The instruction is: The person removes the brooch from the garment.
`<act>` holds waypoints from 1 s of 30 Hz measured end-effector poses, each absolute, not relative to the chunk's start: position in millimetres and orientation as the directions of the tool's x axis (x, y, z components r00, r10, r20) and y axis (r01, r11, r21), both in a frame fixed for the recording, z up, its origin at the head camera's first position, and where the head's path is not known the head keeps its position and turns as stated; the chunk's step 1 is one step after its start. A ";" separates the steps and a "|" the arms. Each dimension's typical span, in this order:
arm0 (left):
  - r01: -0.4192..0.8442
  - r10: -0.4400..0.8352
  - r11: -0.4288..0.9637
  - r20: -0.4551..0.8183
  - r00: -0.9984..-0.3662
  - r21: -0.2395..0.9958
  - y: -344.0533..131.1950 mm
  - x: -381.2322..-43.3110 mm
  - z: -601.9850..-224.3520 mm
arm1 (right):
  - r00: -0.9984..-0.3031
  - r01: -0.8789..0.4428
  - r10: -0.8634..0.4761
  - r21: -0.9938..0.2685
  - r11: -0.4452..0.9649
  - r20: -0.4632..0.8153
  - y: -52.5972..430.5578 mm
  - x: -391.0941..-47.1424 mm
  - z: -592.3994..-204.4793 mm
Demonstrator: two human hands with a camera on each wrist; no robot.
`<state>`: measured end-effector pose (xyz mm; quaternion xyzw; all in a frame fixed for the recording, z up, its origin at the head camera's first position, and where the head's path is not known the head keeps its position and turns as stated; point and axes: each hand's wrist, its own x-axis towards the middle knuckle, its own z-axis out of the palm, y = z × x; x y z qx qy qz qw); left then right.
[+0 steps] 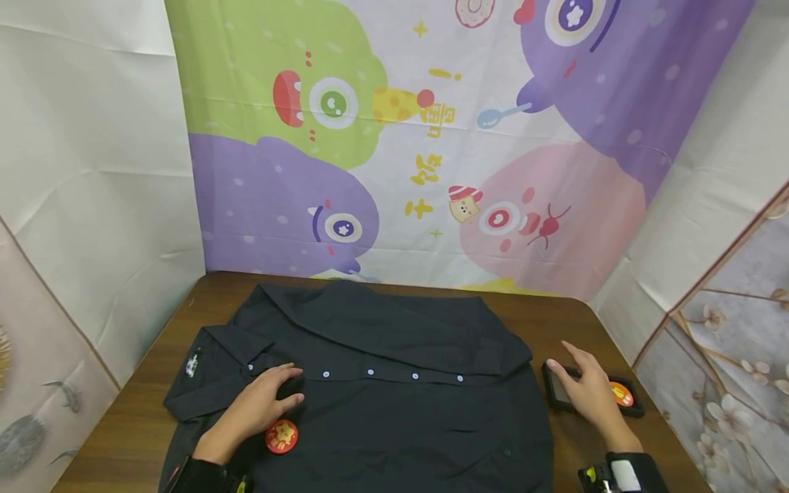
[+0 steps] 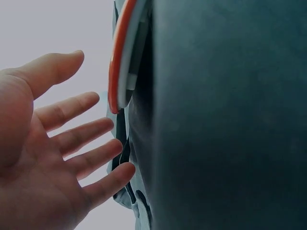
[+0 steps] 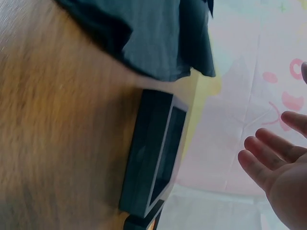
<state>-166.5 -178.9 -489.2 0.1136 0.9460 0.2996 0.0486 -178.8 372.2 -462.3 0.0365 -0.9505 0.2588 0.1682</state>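
A black button-up shirt [image 1: 394, 424] lies spread on the table, one sleeve folded across its upper part and a row of pale buttons along the front. My left hand [image 1: 255, 404] is over the shirt's left side with its fingers extended, holding nothing. Beside its wrist, a round red badge [image 1: 281, 437] with a yellow figure is on the shirt; the left wrist view shows the badge's edge [image 2: 115, 72] close to the fingertips. Above a small black box [image 3: 148, 148] at the right is my right hand [image 1: 588, 390], fingers loosely spread and apart from it in the right wrist view.
In the black box's right part sits a round orange badge [image 1: 622, 394]. The wooden table [image 1: 570, 452] ends at a cartoon-printed curtain [image 1: 425, 253] behind, with white cloth walls [image 1: 98, 137] on both sides.
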 end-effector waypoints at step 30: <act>0.170 0.233 0.805 -0.039 -0.972 0.568 -176.3 -167.2 -489.6 | -0.934 -0.221 -0.049 -0.462 0.859 0.354 335.5 -185.0 -454.9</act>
